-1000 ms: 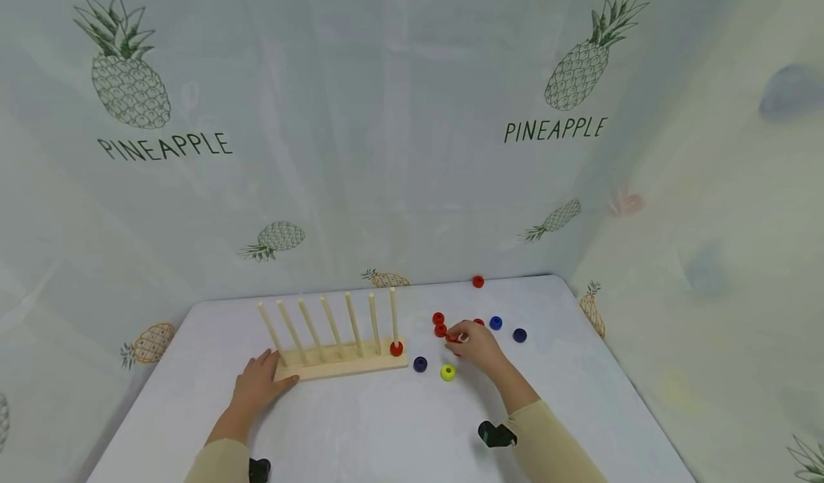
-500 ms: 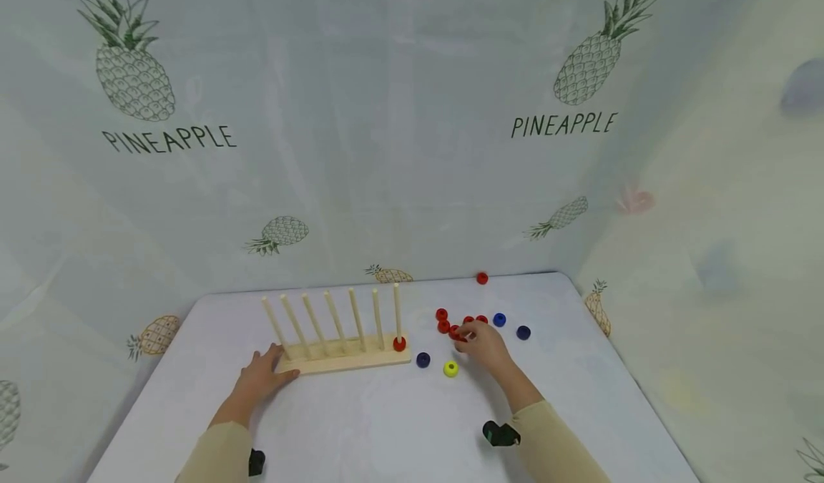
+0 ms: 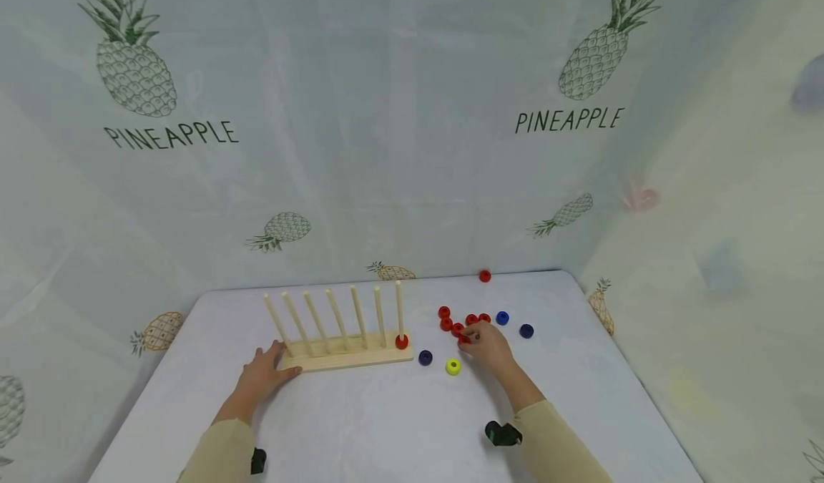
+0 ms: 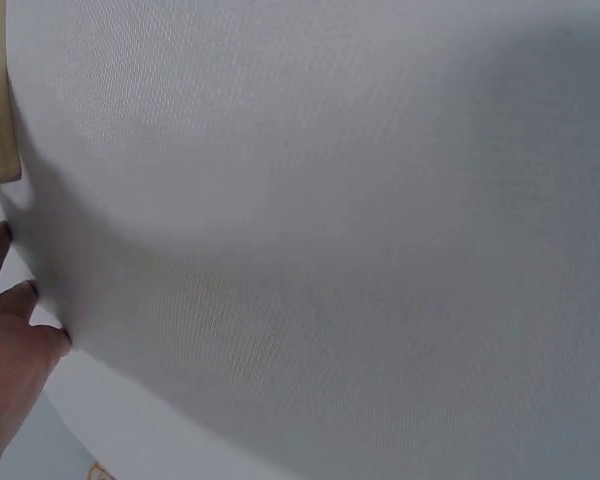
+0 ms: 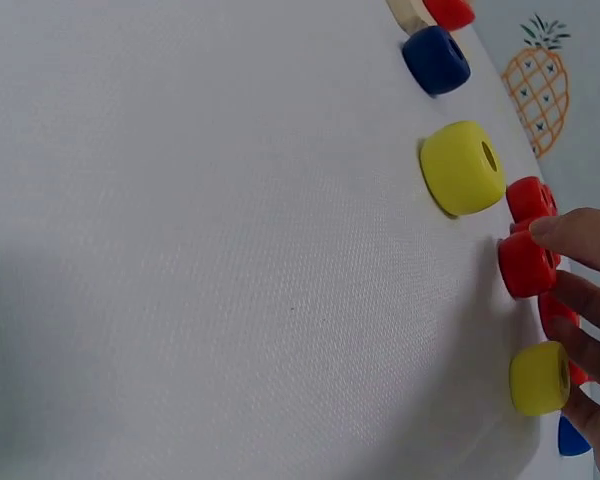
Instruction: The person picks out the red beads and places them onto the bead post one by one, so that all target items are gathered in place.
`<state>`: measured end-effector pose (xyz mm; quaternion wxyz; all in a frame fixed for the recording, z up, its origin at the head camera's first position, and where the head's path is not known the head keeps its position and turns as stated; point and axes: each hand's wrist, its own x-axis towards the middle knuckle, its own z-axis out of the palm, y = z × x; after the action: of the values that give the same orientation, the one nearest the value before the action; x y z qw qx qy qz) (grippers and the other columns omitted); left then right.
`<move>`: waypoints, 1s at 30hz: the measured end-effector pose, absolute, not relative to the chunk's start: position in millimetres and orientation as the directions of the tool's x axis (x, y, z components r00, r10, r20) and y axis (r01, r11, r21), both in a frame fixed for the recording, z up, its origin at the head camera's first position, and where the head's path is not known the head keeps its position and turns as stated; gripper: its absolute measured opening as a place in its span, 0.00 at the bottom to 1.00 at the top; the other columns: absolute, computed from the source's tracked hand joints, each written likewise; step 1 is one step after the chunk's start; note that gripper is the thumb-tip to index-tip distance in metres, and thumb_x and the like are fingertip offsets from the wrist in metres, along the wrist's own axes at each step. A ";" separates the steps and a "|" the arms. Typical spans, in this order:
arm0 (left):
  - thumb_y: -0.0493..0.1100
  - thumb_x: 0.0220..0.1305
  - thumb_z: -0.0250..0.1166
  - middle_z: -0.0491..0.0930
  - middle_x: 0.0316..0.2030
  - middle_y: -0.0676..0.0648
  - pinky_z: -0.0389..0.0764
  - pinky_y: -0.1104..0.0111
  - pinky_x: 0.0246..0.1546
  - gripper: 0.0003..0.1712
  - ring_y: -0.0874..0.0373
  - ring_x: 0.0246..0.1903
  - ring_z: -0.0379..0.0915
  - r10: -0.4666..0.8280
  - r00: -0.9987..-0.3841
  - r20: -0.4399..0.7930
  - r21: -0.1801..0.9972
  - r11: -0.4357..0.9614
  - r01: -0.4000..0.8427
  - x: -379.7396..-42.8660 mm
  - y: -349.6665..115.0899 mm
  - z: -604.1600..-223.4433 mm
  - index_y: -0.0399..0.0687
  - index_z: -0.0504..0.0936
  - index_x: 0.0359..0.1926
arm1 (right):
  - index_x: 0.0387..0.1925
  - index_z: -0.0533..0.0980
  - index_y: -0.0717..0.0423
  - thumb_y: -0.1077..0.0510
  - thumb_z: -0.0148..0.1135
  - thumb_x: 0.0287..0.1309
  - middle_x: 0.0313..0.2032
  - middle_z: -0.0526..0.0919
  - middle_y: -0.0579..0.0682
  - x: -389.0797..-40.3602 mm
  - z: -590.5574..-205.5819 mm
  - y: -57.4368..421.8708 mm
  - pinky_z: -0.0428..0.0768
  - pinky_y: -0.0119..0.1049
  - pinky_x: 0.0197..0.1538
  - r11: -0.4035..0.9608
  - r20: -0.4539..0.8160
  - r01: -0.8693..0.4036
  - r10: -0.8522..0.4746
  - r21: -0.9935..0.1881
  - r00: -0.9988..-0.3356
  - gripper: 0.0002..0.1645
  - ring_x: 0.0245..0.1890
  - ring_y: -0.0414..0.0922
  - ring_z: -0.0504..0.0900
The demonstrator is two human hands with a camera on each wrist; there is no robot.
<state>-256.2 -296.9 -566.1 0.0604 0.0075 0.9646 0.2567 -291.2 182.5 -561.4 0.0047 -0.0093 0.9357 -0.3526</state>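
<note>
My left hand grips the left end of a wooden peg rack, thumb along the front edge and fingers at its end and back. In the left wrist view several fingertips stand spread beside the rack's corner. A red bead sits at the foot of the rightmost upright peg. To the right of the rack, my right hand pinches a red bead, the thumb on its near side. A yellow bead lies against the lower fingers, hidden in the head view.
Several red beads cluster left of and behind the right hand. A dark blue bead and another yellow bead lie nearer. Farther right are a blue bead and a dark one. One red bead lies at the table's back edge.
My right hand has drawn slightly to the right, baring more red beads behind its fingers. The left hand keeps its place on the rack. The head view has shifted a little.
</note>
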 end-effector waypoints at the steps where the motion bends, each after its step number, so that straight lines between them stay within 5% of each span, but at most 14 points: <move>1: 0.63 0.58 0.67 0.51 0.68 0.22 0.44 0.27 0.59 0.53 0.20 0.66 0.38 0.044 -0.993 -0.112 0.494 0.869 -0.017 -256.3 -296.8 -566.1 0.28 0.59 0.68 | 0.41 0.84 0.54 0.60 0.75 0.50 0.39 0.81 0.47 -291.6 -562.8 183.1 0.80 0.45 0.45 0.757 0.000 -0.017 -0.023 -0.653 -1.000 0.14 0.42 0.48 0.78; 30: 0.64 0.57 0.67 0.50 0.68 0.24 0.48 0.28 0.58 0.54 0.22 0.66 0.40 0.020 -0.991 -0.132 0.469 0.882 -0.044 -252.9 -289.2 -556.1 0.29 0.58 0.69 | 0.41 0.83 0.55 0.62 0.75 0.49 0.35 0.80 0.45 -295.8 -566.4 182.8 0.79 0.40 0.39 0.751 -0.021 -0.007 -0.027 -0.661 -0.999 0.15 0.35 0.45 0.75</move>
<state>-252.9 -289.2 -556.1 0.0664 -0.0062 0.9678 0.2426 -295.8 182.8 -566.4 0.0145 -0.0091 0.9355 -0.3530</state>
